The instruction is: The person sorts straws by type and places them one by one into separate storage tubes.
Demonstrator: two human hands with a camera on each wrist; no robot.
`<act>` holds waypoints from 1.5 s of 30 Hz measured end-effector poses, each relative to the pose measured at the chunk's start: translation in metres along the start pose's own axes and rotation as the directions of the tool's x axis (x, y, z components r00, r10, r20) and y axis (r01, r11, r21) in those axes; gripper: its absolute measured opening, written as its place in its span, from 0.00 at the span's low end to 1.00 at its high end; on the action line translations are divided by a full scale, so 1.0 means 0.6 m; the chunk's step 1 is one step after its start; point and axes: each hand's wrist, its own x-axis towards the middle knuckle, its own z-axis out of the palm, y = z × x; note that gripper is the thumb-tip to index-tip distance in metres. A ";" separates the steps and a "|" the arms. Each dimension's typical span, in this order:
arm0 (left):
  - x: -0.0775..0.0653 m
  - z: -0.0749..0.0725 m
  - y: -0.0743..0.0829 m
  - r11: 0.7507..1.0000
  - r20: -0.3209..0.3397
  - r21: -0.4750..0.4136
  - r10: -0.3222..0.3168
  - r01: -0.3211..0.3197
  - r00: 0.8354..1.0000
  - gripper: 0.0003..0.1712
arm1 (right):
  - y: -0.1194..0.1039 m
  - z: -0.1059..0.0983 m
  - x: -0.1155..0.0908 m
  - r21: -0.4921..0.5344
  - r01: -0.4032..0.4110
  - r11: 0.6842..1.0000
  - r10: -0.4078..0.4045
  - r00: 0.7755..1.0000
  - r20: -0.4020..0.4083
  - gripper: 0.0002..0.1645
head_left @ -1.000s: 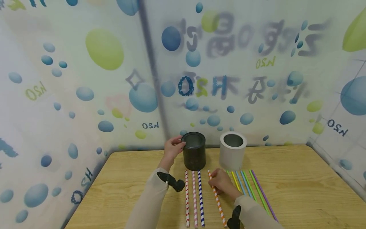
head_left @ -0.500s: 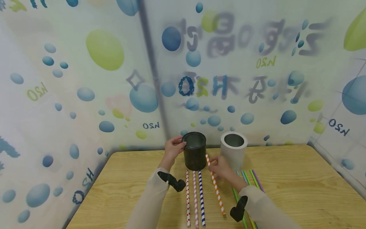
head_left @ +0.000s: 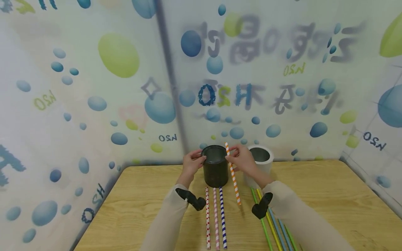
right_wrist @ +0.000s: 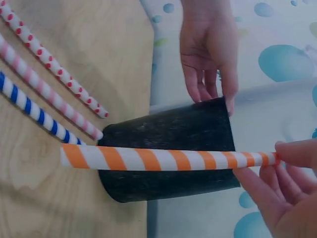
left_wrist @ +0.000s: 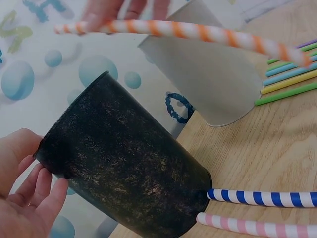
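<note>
A left hand [head_left: 192, 165] gripped a black cylindrical cup [head_left: 215, 174] by its rim; beside it, seemingly within reach of the opening, an orange-and-white striped straw [head_left: 233, 176], freshly lifted off the wooden table [head_left: 125, 198], hung pinched in the right hand [head_left: 245, 161].

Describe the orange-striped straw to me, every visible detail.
The orange-striped straw is a slim, straight-looking white tube with an orange spiral stripe along it; it looks like paper. The right hand pinches it near its upper end, and nothing else is seen touching it. It is tilted, its lower end hanging clear of the wooden table. It is beside the black container, on the right hand's side, with a gap showing in the left wrist view.
</note>
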 end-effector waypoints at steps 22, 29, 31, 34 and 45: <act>0.000 0.000 -0.006 1.000 -0.011 -0.011 0.004 -0.004 1.000 0.20 | -0.109 -0.032 0.107 0.117 0.249 0.961 -0.226 0.957 -0.182 0.18; 0.003 0.001 -0.006 1.000 -0.018 -0.006 0.015 -0.015 1.000 0.20 | -0.115 -0.018 0.118 0.117 0.296 0.948 -0.260 0.931 -0.256 0.17; 0.004 0.001 -0.008 1.000 -0.016 -0.010 0.015 -0.015 1.000 0.20 | -0.108 -0.011 0.117 0.105 0.328 0.939 -0.291 0.919 -0.266 0.17; 0.004 0.002 -0.010 1.000 -0.016 -0.017 0.018 -0.019 1.000 0.20 | -0.094 0.002 0.114 0.087 0.354 0.931 -0.322 0.910 -0.260 0.17; 0.007 0.004 -0.012 1.000 -0.021 -0.023 0.016 -0.016 1.000 0.20 | -0.050 0.026 0.105 0.112 0.265 0.958 -0.253 0.962 -0.106 0.17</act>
